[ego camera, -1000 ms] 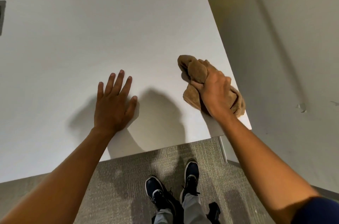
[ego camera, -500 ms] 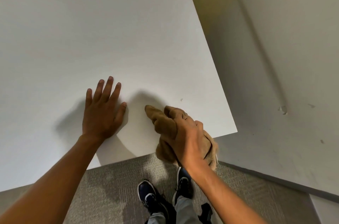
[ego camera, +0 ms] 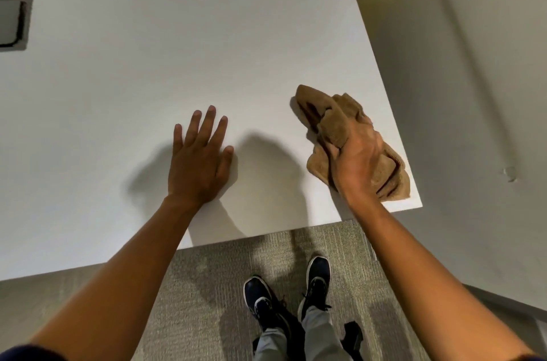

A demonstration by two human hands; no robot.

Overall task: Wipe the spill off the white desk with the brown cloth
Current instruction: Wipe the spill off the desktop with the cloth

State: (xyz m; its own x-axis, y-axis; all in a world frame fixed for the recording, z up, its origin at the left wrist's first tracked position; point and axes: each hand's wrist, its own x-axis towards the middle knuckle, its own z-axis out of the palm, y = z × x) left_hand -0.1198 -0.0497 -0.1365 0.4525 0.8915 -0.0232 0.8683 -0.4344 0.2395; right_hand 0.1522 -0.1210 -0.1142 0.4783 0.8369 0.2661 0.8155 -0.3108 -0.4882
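Note:
The brown cloth [ego camera: 328, 118] lies bunched on the white desk [ego camera: 177, 50] near its front right corner. My right hand [ego camera: 358, 165] presses down on the cloth and grips it, with cloth sticking out ahead of and to the right of the fingers. My left hand [ego camera: 198, 162] rests flat on the desk to the left of the cloth, palm down, fingers spread, holding nothing. No spill shows on the desk surface that I can make out.
A grey recessed panel [ego camera: 13, 22] sits in the desk at the far left. The desk's right edge runs close to a white wall [ego camera: 473, 94]. Below the front edge are grey carpet [ego camera: 207, 286] and my dark shoes [ego camera: 266, 304].
My right hand has swept the cloth from the desk's front edge near the middle back out to the front right corner. The left hand stays flat on the desk.

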